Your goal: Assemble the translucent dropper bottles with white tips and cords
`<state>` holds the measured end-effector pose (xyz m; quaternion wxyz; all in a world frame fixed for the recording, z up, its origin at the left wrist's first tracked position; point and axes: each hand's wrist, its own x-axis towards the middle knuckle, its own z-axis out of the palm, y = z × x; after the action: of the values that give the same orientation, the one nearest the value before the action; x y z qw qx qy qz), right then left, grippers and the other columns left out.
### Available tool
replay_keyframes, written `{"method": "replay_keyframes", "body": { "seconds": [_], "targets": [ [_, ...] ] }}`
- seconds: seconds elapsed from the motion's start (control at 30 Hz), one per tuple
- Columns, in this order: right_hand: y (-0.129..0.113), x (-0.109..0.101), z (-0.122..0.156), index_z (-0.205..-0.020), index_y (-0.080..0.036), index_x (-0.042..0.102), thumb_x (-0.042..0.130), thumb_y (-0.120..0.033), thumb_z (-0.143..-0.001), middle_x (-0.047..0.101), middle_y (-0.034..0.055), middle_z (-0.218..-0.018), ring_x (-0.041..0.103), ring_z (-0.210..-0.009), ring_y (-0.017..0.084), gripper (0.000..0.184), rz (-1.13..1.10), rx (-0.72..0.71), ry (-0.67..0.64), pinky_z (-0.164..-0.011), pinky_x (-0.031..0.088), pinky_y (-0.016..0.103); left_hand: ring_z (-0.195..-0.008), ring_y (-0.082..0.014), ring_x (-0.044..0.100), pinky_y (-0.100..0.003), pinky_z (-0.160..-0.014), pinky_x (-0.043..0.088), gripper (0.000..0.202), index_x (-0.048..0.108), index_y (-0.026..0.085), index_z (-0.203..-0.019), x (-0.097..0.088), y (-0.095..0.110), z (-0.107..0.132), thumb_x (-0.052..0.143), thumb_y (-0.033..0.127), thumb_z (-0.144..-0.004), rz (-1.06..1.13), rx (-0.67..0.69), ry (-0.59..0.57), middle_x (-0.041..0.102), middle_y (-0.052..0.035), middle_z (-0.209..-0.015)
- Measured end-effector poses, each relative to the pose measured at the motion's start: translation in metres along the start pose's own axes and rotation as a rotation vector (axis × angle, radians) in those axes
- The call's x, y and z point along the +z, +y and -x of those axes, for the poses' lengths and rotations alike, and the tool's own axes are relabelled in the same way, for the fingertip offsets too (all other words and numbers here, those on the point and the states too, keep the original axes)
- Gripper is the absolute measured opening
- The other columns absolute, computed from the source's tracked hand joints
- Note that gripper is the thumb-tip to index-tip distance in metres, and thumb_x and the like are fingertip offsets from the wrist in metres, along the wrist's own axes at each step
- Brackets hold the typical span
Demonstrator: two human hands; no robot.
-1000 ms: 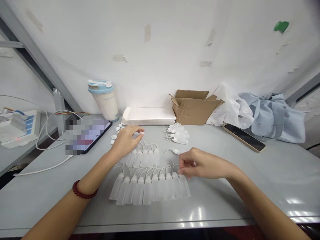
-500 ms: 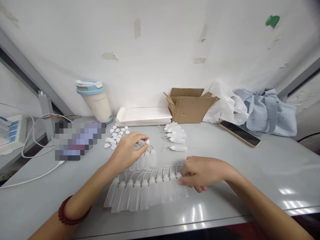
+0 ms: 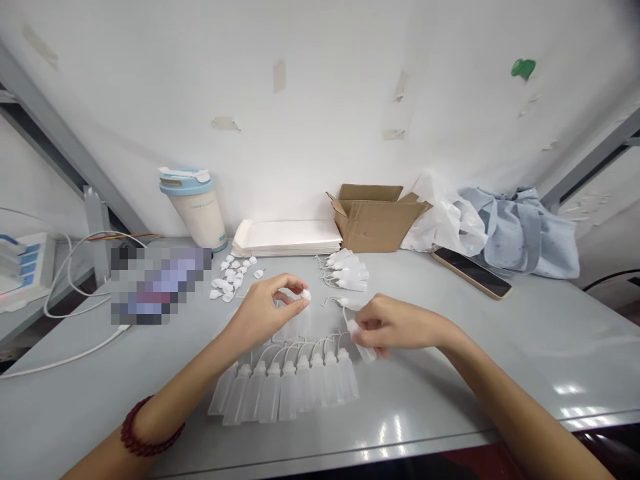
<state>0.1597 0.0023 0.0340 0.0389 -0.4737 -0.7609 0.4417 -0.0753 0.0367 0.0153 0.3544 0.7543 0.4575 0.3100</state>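
Between the thumb and fingers of my left hand is a small white cap. My right hand grips a translucent squeeze bottle with a thin strap at its top, raised beside the row. Several similar bottles lie side by side in the front row, their curved straps pointing away from me. More bottles lie behind them, partly hidden by my left hand. Loose white caps are scattered to the left of that hand. Beyond my right hand lies a small group of bottles with nozzles.
Along the wall stand a tumbler, a stack of white sheets, an open cardboard box, a plastic bag and a blue cloth bag. A phone lies at the right. A white cable crosses the left side.
My right hand has lifted a bottle from the right end of the front row and moved slightly away from me. My left hand has shifted a little right with the cap.
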Motion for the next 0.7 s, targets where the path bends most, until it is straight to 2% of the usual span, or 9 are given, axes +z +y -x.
{"method": "replay_keyframes", "body": {
  "seconds": [0.07,0.13,0.23,0.4,0.53,0.7],
  "targets": [
    [-0.004,0.000,-0.001,-0.057,-0.015,0.053,0.053,-0.026,-0.080,0.059,-0.0011,-0.053,0.052,-0.047,0.008,0.026,-0.091,-0.090,0.145,-0.045,0.035,0.018,-0.081,-0.0186,0.062,-0.032,-0.075,0.050,0.019,0.061,0.019,-0.086,0.004,0.004,0.002,0.062,0.033,-0.074,0.158,-0.033,-0.038,0.065,-0.0048,-0.094],
    [-0.006,0.004,-0.003,-0.067,-0.014,0.060,0.058,-0.028,-0.079,0.060,-0.0016,-0.057,0.056,-0.050,0.009,0.019,-0.220,-0.152,0.209,-0.045,0.035,0.018,-0.083,-0.0188,0.061,-0.031,-0.075,0.050,0.020,0.059,0.018,-0.087,0.008,0.008,0.004,0.064,0.032,-0.073,0.296,-0.068,-0.071,0.065,-0.0055,-0.092],
    [-0.005,0.014,-0.009,-0.080,-0.016,0.065,0.068,-0.030,-0.073,0.060,-0.0030,-0.060,0.061,-0.050,0.010,0.016,-0.388,-0.192,0.187,-0.043,0.038,0.016,-0.082,-0.0180,0.060,-0.031,-0.076,0.049,0.021,0.059,0.017,-0.085,0.015,0.012,0.007,0.068,0.030,-0.071,0.465,-0.112,-0.105,0.064,-0.0052,-0.090],
    [-0.001,0.022,-0.016,-0.080,-0.015,0.065,0.068,-0.033,-0.073,0.060,-0.0021,-0.065,0.063,-0.049,0.011,0.019,-0.540,-0.190,0.134,-0.040,0.041,0.016,-0.084,-0.0157,0.059,-0.028,-0.077,0.048,0.018,0.059,0.018,-0.085,0.018,0.016,0.012,0.069,0.027,-0.072,0.677,-0.137,-0.166,0.062,-0.0024,-0.086],
    [-0.001,0.022,-0.017,-0.075,-0.013,0.064,0.068,-0.035,-0.074,0.058,-0.0031,-0.056,0.058,-0.044,0.008,0.022,-0.562,-0.201,0.098,-0.043,0.041,0.017,-0.081,-0.0148,0.059,-0.027,-0.075,0.048,0.016,0.059,0.018,-0.086,0.017,0.017,0.014,0.069,0.025,-0.074,0.711,-0.124,-0.251,0.061,-0.0014,-0.086],
    [0.001,0.021,-0.017,-0.073,-0.013,0.065,0.069,-0.036,-0.074,0.055,-0.0041,-0.052,0.050,-0.046,0.007,0.023,-0.580,-0.202,0.091,-0.049,0.041,0.019,-0.078,-0.0144,0.059,-0.028,-0.074,0.048,0.017,0.059,0.018,-0.085,0.017,0.015,0.014,0.069,0.025,-0.073,0.666,-0.130,-0.258,0.061,-0.0019,-0.088]
  ]
}}
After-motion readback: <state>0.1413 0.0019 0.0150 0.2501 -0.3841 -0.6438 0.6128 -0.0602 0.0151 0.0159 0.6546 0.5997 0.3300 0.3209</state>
